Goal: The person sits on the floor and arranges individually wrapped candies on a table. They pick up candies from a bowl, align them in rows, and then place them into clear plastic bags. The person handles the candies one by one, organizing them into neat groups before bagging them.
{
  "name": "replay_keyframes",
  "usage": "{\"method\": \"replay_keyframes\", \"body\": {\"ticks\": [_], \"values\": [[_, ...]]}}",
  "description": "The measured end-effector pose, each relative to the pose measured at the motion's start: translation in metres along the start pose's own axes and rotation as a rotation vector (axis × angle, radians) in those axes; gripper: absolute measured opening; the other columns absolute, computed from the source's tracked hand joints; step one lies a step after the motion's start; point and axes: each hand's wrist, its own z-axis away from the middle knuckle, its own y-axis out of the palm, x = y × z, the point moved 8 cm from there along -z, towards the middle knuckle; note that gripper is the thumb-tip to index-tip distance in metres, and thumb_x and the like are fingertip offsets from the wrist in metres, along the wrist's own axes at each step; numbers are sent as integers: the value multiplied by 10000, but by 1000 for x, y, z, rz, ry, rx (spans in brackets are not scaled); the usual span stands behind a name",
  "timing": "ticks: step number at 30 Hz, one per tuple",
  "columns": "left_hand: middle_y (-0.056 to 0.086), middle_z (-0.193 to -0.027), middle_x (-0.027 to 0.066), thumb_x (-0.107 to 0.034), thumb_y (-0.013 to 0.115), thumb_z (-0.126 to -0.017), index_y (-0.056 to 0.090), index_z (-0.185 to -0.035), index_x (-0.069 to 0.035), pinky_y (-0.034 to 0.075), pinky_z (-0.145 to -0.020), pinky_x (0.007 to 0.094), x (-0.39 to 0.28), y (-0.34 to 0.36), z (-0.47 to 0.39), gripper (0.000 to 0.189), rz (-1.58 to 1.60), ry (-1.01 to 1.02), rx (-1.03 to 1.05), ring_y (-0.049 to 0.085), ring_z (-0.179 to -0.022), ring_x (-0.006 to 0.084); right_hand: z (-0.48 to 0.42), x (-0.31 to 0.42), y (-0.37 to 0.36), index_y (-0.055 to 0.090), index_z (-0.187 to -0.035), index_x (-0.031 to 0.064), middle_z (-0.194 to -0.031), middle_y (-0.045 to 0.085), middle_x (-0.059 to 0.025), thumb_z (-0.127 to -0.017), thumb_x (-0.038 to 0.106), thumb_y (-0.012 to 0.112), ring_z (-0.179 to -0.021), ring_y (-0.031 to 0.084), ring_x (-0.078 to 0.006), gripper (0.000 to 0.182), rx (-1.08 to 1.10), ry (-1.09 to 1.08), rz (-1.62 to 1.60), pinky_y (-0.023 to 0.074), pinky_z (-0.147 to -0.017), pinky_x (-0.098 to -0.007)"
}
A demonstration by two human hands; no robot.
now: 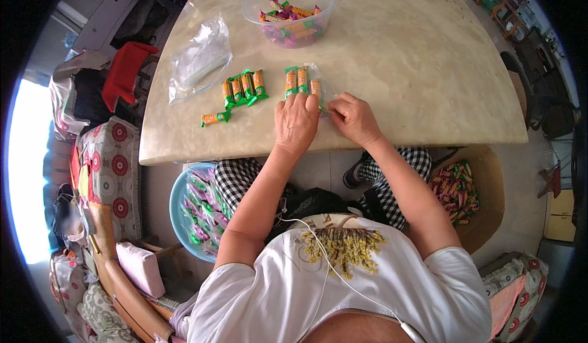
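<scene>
A clear plastic bag lies near the table's front edge with a few green-and-orange wrapped snack sticks in or under it; which of the two is hard to tell. My left hand presses and holds the near ends of the sticks and the bag, its fingertips partly hidden. At the bag's right edge, the fingers of my right hand pinch the film. Left of the hands several matching sticks stand side by side in a row. One single stick lies in front of that row.
A clear plastic tub of purple and green wrapped sticks stands at the back. Empty plastic bags lie at left. Below the table are a blue basin of filled bags and a cardboard box of loose sticks.
</scene>
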Motion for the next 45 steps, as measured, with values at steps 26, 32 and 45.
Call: {"method": "replay_keyframes", "body": {"ticks": [26,32,45], "values": [[581,-1214,116,-227,706,-794,622,-1199,-99,395,-984,505,62,-54,37,433,219,-57,-104,510,-1179,308,0,-1,6,668,-809,38,-757,622,-102,-747,27,675,-642,628,-276,63,78,70,-55,500,-566,-354],[630,-915,96,-232,683,-822,669,-1099,-137,477,-776,447,165,-75,75,293,-24,-372,-179,617,-901,307,0,-1,5,665,-809,35,-752,619,-100,-755,14,679,-631,625,-259,59,60,82,-53,495,-553,-338],[621,-988,145,-228,615,-875,650,-1080,-178,511,-729,463,176,-61,89,214,-145,-528,74,636,-898,348,3,-6,5,588,-806,55,-738,602,-87,-761,54,684,-638,626,-260,105,16,80,-47,507,-575,-363]]}}
